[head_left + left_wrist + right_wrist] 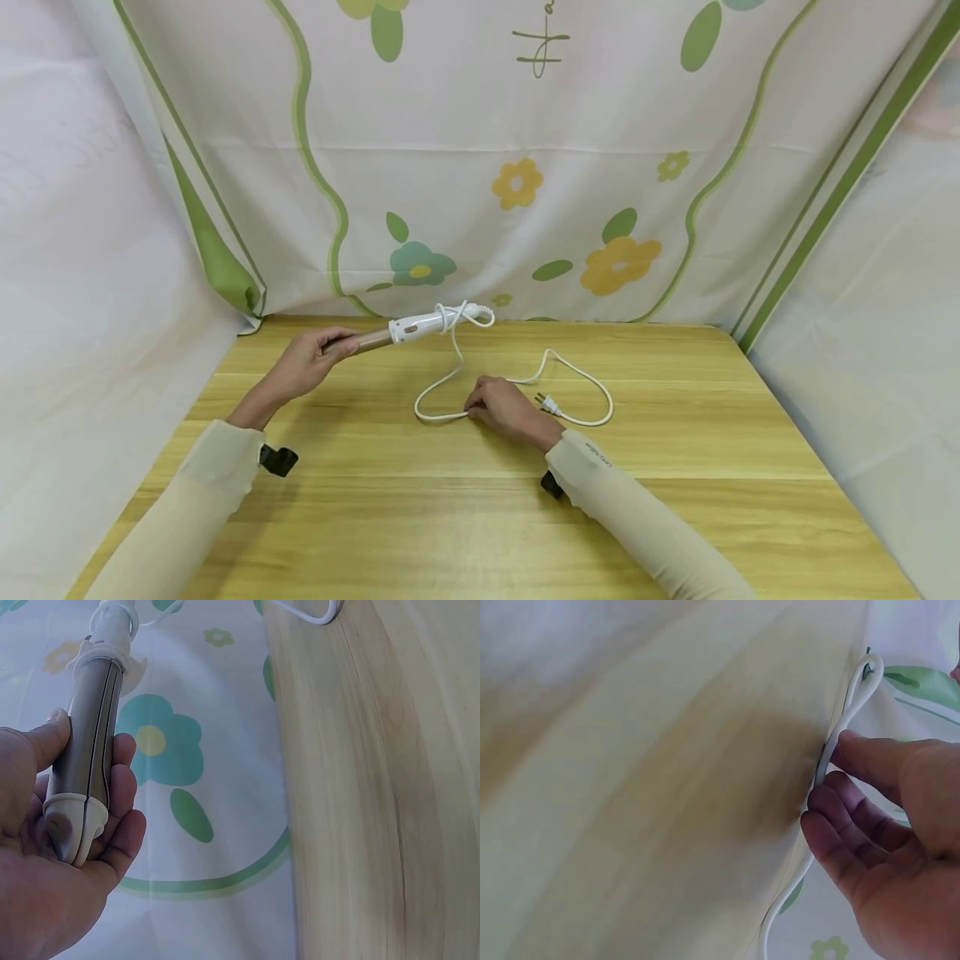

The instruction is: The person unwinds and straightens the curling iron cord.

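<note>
A curling iron (417, 326) with a white handle and a bronze barrel is held up over the table's far left part, handle end to the right. My left hand (302, 363) grips it by the barrel; in the left wrist view, fingers and thumb wrap the barrel (84, 735) near its pale tip. White cord (448, 315) is looped around the handle, then drops to the table in a curve. Between thumb and fingertips, my right hand (504, 407) pinches that cord (826, 754) low at the tabletop. Beyond it the cord runs right to a two-prong plug (549, 404).
The wooden table (420, 525) reaches back to a white flowered cloth (450, 192) hanging behind it. More cloth hangs at the left (97, 275) and right (862, 333). A loop of loose cord (609, 400) lies right of the right hand.
</note>
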Motion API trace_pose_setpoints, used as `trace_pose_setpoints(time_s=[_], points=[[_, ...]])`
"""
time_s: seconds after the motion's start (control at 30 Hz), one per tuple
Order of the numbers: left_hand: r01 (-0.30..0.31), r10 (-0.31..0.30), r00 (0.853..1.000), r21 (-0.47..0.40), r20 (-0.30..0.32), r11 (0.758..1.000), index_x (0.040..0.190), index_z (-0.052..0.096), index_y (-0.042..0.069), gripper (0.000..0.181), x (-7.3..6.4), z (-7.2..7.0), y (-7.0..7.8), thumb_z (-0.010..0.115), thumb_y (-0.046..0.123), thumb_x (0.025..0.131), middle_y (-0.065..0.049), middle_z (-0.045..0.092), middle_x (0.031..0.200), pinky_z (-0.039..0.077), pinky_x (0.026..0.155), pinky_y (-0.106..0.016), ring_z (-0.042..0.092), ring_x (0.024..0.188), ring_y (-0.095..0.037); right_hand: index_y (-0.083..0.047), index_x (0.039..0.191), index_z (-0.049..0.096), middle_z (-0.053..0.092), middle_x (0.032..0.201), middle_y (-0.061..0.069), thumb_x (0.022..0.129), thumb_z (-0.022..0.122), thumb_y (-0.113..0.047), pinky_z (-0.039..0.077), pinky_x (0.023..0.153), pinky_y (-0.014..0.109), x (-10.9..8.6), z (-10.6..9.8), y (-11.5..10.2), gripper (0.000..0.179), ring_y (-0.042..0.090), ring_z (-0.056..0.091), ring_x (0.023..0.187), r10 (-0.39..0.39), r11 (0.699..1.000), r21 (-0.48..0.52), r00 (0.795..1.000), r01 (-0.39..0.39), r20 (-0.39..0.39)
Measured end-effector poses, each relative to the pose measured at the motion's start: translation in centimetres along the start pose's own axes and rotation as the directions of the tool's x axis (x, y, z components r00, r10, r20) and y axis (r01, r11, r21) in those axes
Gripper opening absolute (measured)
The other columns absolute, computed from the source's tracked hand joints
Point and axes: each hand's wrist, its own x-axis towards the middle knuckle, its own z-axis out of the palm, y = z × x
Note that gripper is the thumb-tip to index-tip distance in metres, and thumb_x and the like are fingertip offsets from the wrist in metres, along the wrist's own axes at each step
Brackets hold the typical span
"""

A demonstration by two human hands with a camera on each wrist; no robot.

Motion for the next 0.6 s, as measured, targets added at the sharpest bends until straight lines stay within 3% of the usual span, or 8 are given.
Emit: trace_pose_setpoints(time_s=[0.17,0.3,0.43,0.6], points=[[-0.002,0.002,1.0,0.008,0.003,1.0,0.131,0.061,0.005,0.041,-0.1,-0.1,-0.1,0.05,0.035,0.104,-0.015,0.067,0.107,0.042,0.062,-0.03,0.05,0.073,-0.019,-0.013,0.095,0.078,0.068,0.09,-0.002,0.094,0.069,-0.02,0.05,0.075,0.025,0.5,0.1,0.0,0.012,0.01,0.061,0.082,0.05,0.998,0.051,0.998,-0.048,-0.027],[-0.015,0.015,1.0,0.003,0.003,1.0,0.13,0.061,0.004,0.04,-0.1,-0.2,-0.2,0.05,0.033,0.104,-0.016,0.068,0.107,0.043,0.062,-0.029,0.051,0.073,-0.021,-0.007,0.098,0.075,0.069,0.091,0.003,0.093,0.069,-0.019,0.051,0.075,0.029,1.2,0.0,-0.1,0.014,0.014,0.062,0.083,0.197,0.968,0.181,0.974,-0.175,-0.11],[-0.032,0.032,1.0,0.003,0.0,0.999,0.13,0.061,0.003,0.04,-0.2,-0.3,-0.2,0.05,0.031,0.104,-0.017,0.068,0.108,0.044,0.064,-0.029,0.053,0.076,-0.02,-0.001,0.122,0.064,0.067,0.111,0.012,0.095,0.067,-0.018,0.053,0.084,0.039,1.9,-0.5,0.1,0.032,0.025,0.063,0.101,0.31,0.892,0.391,0.937,-0.228,-0.162],[-0.036,0.036,0.999,0.001,-0.008,0.999,0.129,0.062,0.002,0.04,-0.4,-0.3,-0.2,0.05,0.032,0.104,-0.018,0.068,0.108,0.044,0.064,-0.029,0.054,0.077,-0.017,-0.007,0.14,0.053,0.057,0.139,0.011,0.1,0.059,-0.018,0.046,0.103,0.044,2.7,-1.1,0.3,0.042,0.029,0.054,0.128,0.319,0.734,0.652,0.944,-0.188,-0.087]])
